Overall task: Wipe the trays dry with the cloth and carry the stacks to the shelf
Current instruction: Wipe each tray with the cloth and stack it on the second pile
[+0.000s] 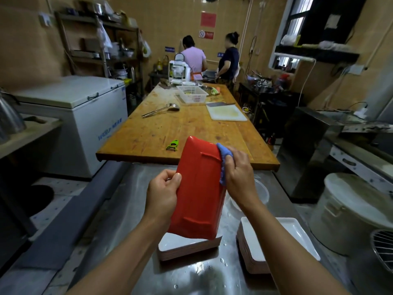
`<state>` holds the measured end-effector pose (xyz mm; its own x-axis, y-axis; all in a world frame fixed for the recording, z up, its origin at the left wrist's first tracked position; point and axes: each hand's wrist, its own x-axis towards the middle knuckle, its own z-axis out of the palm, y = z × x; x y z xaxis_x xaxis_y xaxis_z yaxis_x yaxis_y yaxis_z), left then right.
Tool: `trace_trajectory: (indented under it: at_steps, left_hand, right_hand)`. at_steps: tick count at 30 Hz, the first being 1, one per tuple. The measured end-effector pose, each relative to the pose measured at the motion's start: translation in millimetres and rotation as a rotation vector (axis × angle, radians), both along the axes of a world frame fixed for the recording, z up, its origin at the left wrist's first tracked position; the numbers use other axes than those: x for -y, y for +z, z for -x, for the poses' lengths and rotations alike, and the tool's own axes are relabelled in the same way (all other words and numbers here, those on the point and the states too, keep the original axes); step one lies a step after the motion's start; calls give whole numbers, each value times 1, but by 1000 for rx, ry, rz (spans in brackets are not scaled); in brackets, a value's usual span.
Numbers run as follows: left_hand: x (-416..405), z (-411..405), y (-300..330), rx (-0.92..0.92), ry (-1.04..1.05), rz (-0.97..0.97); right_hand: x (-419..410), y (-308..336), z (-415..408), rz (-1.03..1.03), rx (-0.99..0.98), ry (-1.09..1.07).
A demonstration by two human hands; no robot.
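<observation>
I hold a red tray (200,188) upright, its red underside toward me. My left hand (163,192) grips its left edge, thumb on the back. My right hand (238,175) holds a blue cloth (223,158) pressed over the tray's upper right edge. Below the tray, on the wet steel counter (191,273), sits a stack of trays (187,246) with white insides. A second stack of trays (274,245) lies to the right, partly hidden by my right forearm.
A long wooden table (187,128) ahead carries a green peeler (172,145), a ladle (161,109), a white basket (192,93) and a cutting board (226,112). Two people stand at its far end. A chest freezer (85,116) stands left, a large white lidded bucket (350,211) right, a metal shelf (102,45) at back left.
</observation>
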<state>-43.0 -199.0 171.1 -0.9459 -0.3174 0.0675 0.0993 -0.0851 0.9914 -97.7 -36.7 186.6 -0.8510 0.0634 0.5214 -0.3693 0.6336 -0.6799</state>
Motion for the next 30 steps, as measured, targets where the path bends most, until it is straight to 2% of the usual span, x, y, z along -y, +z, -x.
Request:
trace_trajectory:
  at_steps: [5, 10, 16, 19, 24, 27, 30]
  left_hand:
    - [-7, 6, 8, 41, -13, -172]
    - [-11, 14, 9, 58, 40, -279]
    - [-11, 29, 10, 59, 149, -396]
    - [-18, 32, 8, 66, 143, -481]
    - [-23, 33, 5, 63, -104, -651]
    - [-15, 33, 9, 89, -300, -681]
    - [-5, 36, 15, 107, -397, -664]
  right_hand:
    - [5, 8, 9, 179, 38, -15]
    - [11, 0, 0, 113, 111, -5]
    - [13, -39, -36, 149, 203, 14]
    - [6, -44, -42, 354, 266, 31]
    - [-11, -31, -38, 745, 259, 99]
    - [-26, -24, -34, 789, 273, 109]
    - [-42, -12, -30, 746, 307, 181]
